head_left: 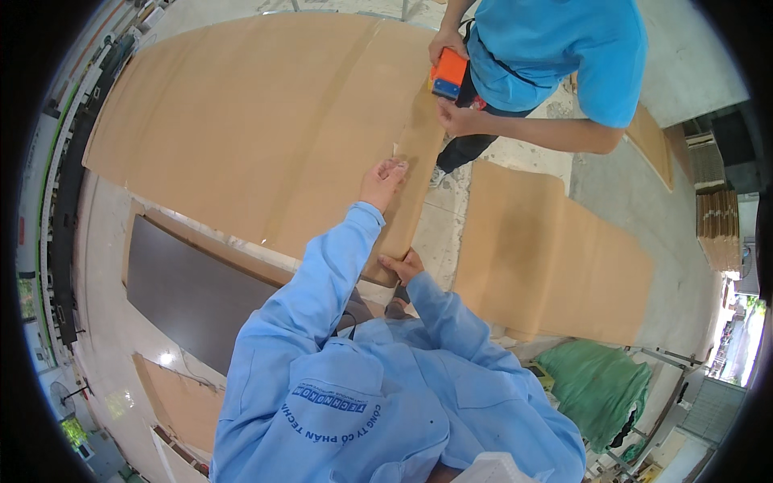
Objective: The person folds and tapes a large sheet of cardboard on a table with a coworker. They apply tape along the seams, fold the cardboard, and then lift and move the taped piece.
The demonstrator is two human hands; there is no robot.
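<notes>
In the head view, the large flat brown cardboard sheet (241, 121) lies under the left hand (383, 184), loosely curled, any hold indiscernible, the sheet's near-right corner gripped by the right hand (408, 266), its far-right edge partly hidden by a blue-shirted co-worker (555, 52).

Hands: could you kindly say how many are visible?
4: the wearer's left hand over the cardboard, right hand at its edge; a co-worker's upper hand and lower hand at the orange tool.
</notes>
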